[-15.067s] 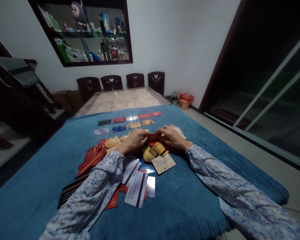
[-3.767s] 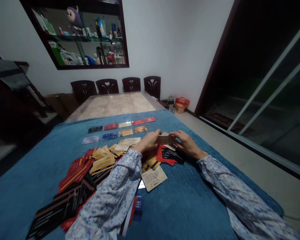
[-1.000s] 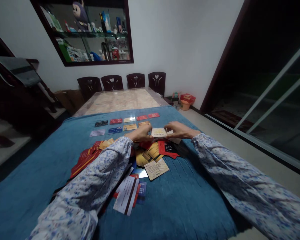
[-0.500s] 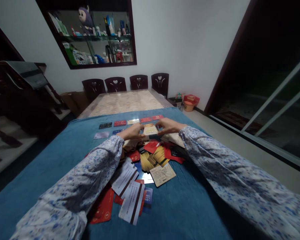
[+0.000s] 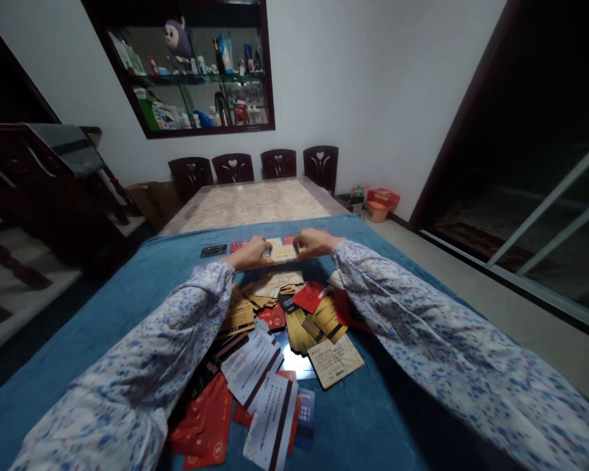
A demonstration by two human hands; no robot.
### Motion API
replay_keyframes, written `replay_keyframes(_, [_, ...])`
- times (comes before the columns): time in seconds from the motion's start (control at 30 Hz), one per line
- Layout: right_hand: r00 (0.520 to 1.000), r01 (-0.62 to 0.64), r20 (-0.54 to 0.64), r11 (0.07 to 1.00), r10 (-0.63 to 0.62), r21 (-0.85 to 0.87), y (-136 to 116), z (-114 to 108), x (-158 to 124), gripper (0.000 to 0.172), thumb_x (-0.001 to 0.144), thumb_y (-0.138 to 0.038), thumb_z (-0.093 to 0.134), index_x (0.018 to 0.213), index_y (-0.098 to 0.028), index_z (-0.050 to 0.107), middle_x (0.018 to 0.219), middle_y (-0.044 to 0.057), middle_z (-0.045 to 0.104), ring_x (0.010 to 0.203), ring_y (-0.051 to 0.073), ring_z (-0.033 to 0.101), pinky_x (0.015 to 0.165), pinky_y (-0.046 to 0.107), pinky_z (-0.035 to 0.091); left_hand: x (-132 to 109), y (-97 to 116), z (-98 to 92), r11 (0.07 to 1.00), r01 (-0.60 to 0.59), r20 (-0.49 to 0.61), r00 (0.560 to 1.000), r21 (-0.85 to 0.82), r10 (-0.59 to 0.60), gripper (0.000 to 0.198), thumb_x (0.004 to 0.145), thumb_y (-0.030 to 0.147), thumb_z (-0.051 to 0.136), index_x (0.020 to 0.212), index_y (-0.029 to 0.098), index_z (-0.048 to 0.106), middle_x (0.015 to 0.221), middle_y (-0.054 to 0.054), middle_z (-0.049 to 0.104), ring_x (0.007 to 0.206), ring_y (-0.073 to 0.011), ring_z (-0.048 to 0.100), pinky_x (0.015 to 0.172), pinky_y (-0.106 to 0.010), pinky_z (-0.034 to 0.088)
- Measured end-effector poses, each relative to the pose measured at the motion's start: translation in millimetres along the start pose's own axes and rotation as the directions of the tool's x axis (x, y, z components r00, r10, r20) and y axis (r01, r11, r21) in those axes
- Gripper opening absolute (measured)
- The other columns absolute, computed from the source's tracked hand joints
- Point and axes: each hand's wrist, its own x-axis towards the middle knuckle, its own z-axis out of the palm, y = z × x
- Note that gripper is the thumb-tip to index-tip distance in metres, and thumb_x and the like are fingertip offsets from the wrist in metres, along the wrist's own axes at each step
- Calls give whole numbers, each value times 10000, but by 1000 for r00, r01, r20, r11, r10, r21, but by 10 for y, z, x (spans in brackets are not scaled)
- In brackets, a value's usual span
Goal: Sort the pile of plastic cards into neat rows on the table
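Observation:
A pale yellow card (image 5: 283, 254) is held by its two ends over the far part of the blue cloth. My left hand (image 5: 251, 253) pinches its left end, and my right hand (image 5: 315, 243) grips the right end. Behind it lies a row of cards, with a black card (image 5: 213, 250) at the left; my hands cover much of it. Nearer me spreads a loose pile: a red card (image 5: 311, 296), gold cards (image 5: 302, 330), a cream card (image 5: 334, 360), white striped cards (image 5: 271, 418) and red cards (image 5: 209, 425).
Blue cloth (image 5: 373, 405) covers the near part of the table (image 5: 255, 199). Dark chairs (image 5: 321, 167) stand along its far end. A wall cabinet (image 5: 211, 133) hangs behind. An orange bucket (image 5: 377, 210) is on the floor at the right.
Both hands have moved away from the pile with the pale card, toward the row. More of the pile's yellow cards shows now. The view has shifted slightly.

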Motion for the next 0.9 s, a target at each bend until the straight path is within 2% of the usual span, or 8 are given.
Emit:
replay_keyframes(0.2, [1000,-20,-3,998,20,-60,-43,-55,206,371,768,-412,792,1067,-194,810,1134,82,760,984,217,678,702,226,432,80,-130,-23,998,46,53,997,38,-48,413,855,405,633,1187,168,697,1272,-177,603,1225,-370,514,972,-494,471])
replay_keyframes(0.4, [998,-56,2,993,57,-105,-89,-66,364,352,804,-356,767,1123,-210,804,1222,107,729,1109,256,648,719,237,446,219,-275,43,997,66,57,996,48,-69,389,859,398,641,1171,174,704,1300,-181,599,1268,-388,464,997,-542,432])
replay_keyframes(0.63, [995,-100,6,988,102,-119,-38,22,587,354,799,-381,777,1125,-246,803,1289,113,694,1222,314,586,847,285,476,369,-413,116,996,82,62,995,33,-84,309,846,391,646,1072,195,725,1308,-154,615,1265,-385,445,975,-511,416])
replay_keyframes(0.9, [993,-112,17,990,113,-84,33,132,826,372,790,-412,774,1125,-252,797,1318,138,676,1276,365,537,887,344,496,524,-573,213,995,79,62,995,58,-83,206,822,347,626,912,182,710,1243,-154,645,1239,-368,444,973,-506,402])
